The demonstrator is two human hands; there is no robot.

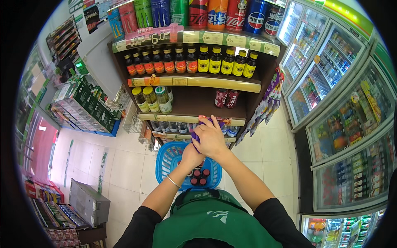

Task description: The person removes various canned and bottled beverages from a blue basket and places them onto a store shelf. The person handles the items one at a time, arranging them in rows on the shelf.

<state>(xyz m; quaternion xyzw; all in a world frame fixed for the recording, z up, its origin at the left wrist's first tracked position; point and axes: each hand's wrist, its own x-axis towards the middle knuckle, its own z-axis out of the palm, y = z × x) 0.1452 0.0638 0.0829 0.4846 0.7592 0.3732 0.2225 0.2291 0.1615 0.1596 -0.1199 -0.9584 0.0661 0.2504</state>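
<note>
My right hand (211, 139) is on a bunched purple cloth (194, 136) in front of the lower shelves, its fingers bent over it. My left hand (192, 156) meets it from below at the same cloth. The left fingers are hidden behind the right hand, so their grip cannot be made out. Whether the cloth wraps something is also hidden. Below my hands stands a blue plastic basket (164, 169), holding several dark bottles with reddish caps (200, 177). Two dark red Costa cans (226, 98) stand on the shelf (194, 104) beyond my hands.
Glass jars (152, 99) stand left on that shelf. Small orange-labelled bottles (167, 60) and yellow-capped bottles (228, 62) fill the shelf above, with drink cans (198, 14) on top. Hanging packets (266, 99) line the right side. Glass-door fridges (338, 117) stand right; stacked cartons (86, 105) stand left.
</note>
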